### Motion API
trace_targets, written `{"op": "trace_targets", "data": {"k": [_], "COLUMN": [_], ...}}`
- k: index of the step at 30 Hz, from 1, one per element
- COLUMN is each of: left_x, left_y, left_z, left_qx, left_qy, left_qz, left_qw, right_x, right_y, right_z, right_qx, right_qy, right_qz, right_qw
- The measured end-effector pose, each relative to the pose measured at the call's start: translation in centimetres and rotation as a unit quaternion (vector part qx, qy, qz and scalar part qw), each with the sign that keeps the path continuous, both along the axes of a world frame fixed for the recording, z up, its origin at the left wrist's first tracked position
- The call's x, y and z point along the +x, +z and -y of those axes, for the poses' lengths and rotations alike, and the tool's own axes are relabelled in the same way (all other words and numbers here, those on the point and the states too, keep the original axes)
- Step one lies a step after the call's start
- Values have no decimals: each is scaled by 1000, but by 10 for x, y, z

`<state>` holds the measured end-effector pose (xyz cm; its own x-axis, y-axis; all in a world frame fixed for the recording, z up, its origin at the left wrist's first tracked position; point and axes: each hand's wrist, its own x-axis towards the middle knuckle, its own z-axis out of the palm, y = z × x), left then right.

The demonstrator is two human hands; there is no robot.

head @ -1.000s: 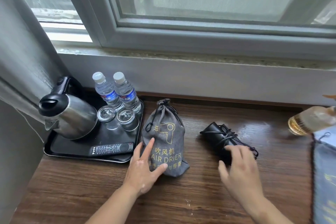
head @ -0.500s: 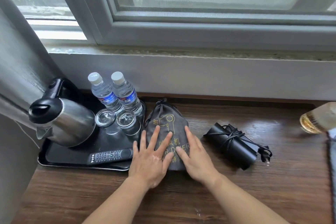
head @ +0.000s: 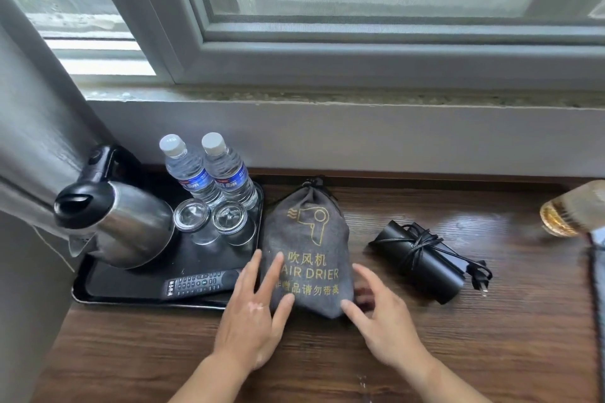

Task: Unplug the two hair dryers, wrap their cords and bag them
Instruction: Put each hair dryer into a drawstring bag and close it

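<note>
A full grey drawstring bag (head: 309, 245) with a gold hair-dryer print and "AIR DRIER" lies on the wooden table, its cinched mouth toward the window. My left hand (head: 252, 314) rests with straight fingers on the bag's lower left side. My right hand (head: 381, 317) is at the bag's lower right corner, fingers spread and blurred. To the right lies a black folded hair dryer (head: 422, 260) with its cord wrapped round it and the plug (head: 481, 281) loose on the table. The edge of a second grey bag (head: 597, 288) shows at the far right.
A black tray (head: 98, 288) on the left holds a steel kettle (head: 114, 222), two water bottles (head: 209, 170), two upturned glasses (head: 212, 217) and a remote control (head: 203, 283). A glass bottle of amber liquid (head: 573, 209) lies at the right edge. A window sill runs behind; a curtain hangs left.
A second ago my right hand was on the black dryer; it came over to the bag. Both hands lay flat on the bag, and now they have slid down to its lower corners.
</note>
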<state>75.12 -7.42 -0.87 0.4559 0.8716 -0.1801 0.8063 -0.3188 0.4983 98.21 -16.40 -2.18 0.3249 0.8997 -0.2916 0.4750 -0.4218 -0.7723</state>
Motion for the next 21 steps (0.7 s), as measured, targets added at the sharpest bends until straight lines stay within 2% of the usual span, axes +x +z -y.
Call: {"op": "trace_targets", "data": {"k": [3,7,12,21], "left_x": [-8,-9,-16,-19], "left_y": [-6,-18,-25,-24], "left_z": [17,6,-6,-20], "left_qx": [41,53,104,134], "left_qy": [-50,-74,-70,-80], "left_qz": [-11,-43,-46,-92], "left_qw": [998,995,991,983], "right_x": [4,-12,-12,-6], "right_y": [9,12,8,15], "right_z": [-8,-27,-35,-63], "right_qx": [14,8,11,0], "right_qy": [105,217,214,240], "right_qz": [97,175,185,164], "right_qw": [990,960,959,957]}}
